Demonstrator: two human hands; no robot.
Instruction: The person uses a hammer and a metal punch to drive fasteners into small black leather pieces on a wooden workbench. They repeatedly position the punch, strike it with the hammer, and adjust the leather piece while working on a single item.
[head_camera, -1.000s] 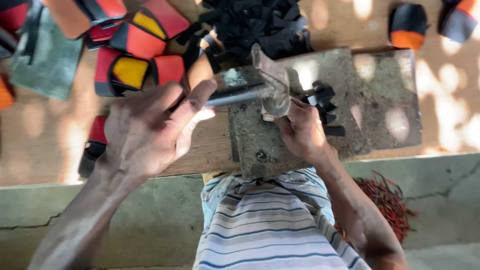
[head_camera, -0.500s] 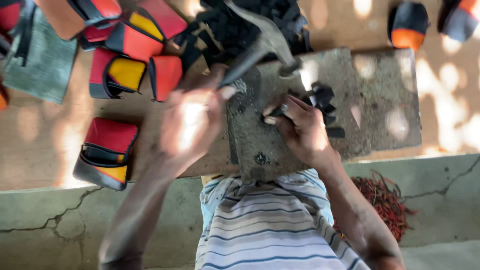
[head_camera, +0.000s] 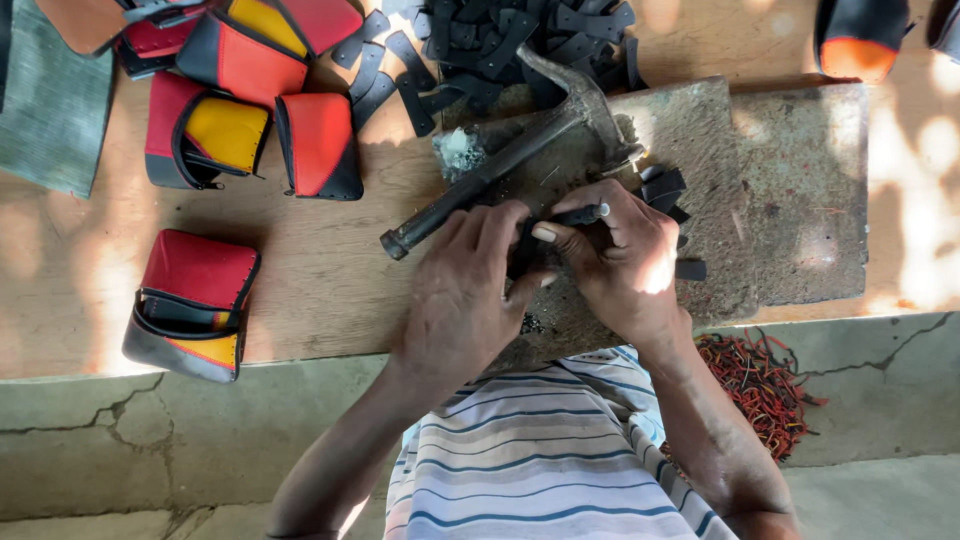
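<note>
Wooden table (head_camera: 330, 290) w/ a grey stone slab (head_camera: 780, 190) on it; half a sec ago the hammer (head_camera: 520, 150) was raised in the left hand (head_camera: 465, 290), now it lies flat on the slab, handle pointing left, nobody gripping it. So striking has paused & both hands have closed in on the work. Left hand lies curled over a small black strap piece (head_camera: 520, 245) at the slab's near edge, fingers pinching it. Right hand (head_camera: 625, 255) is shut round a thin dark tool (head_camera: 585, 213), tip toward the left fingers. Behind: pile of black strips (head_camera: 500, 35), red/yellow pouches (head_camera: 225, 120) left, one (head_camera: 190, 300) nearer; red cord scraps (head_camera: 765, 385) on the concrete ledge (head_camera: 180, 440).
</note>
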